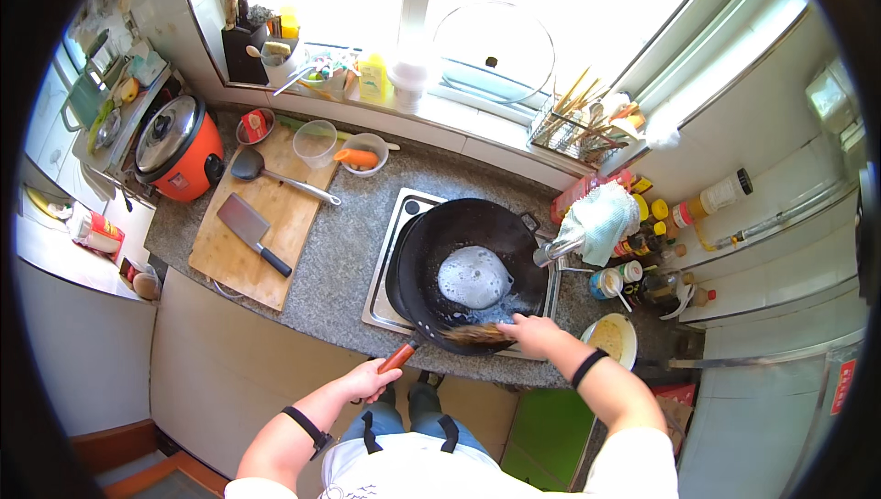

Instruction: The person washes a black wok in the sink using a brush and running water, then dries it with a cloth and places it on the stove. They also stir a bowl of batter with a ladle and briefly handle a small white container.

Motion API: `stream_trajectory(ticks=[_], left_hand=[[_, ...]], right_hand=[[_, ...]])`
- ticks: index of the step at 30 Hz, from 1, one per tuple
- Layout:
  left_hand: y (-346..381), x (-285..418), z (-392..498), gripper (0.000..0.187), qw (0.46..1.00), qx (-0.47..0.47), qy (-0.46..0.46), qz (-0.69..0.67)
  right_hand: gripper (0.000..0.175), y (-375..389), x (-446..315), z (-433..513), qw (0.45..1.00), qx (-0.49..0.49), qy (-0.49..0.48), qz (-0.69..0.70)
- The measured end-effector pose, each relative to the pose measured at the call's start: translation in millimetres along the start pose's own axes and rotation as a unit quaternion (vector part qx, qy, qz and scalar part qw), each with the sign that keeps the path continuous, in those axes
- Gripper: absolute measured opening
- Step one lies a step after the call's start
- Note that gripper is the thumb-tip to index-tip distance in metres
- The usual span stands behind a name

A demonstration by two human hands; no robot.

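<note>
A black wok (430,244) sits over the stove (383,285), with sudsy, cloudy water (475,277) pooled in its bottom. My left hand (372,380) is closed around the wok's reddish-brown handle (398,357). Inside the near right part of the wok, my right hand (533,334) grips a bundled-bristle wok brush (478,334), whose bristles lie along the near wall. To the left, a cleaver (244,218) and a black turner with a metal handle (249,164) lie on a wooden cutting board (275,213).
An orange rice cooker (180,148) stands far left. Bowls with a carrot (356,157) and other items line the back. Right of the wok are a faucet-like metal pipe (557,250) draped with a cloth (600,220), sauce bottles and a bowl of yellowish mixture (611,339). A glass lid (493,51) leans on the window.
</note>
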State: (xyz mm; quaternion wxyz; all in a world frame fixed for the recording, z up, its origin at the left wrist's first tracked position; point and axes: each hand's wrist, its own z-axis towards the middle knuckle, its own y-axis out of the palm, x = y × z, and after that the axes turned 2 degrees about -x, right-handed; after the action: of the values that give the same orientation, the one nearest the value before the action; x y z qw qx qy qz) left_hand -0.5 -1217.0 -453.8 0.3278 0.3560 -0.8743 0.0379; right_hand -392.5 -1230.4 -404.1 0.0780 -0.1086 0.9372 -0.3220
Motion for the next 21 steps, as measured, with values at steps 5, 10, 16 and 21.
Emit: stream_trajectory(ticks=[5, 10, 16, 21], left_hand=[[1.8, 2.4, -2.0, 0.030, 0.999, 0.020, -0.004, 0.040], [-6.8, 1.3, -4.1, 0.033, 1.000, 0.011, -0.009, 0.021], [-2.7, 2.5, -3.5, 0.035, 0.999, 0.019, -0.009, 0.037], [-6.5, 3.3, -4.5, 0.036, 0.999, 0.018, -0.005, 0.033]], right_hand=[[0.064, -1.0, -89.3, 86.0, 0.919, 0.244, -0.036, 0.306], [0.067, 17.9, -34.6, 17.8, 0.978, 0.036, -0.063, 0.197], [0.060, 1.5, -80.4, 72.6, 0.918, 0.217, -0.106, 0.316], [0.066, 21.0, -65.3, 51.7, 0.949, 0.075, -0.080, 0.297]])
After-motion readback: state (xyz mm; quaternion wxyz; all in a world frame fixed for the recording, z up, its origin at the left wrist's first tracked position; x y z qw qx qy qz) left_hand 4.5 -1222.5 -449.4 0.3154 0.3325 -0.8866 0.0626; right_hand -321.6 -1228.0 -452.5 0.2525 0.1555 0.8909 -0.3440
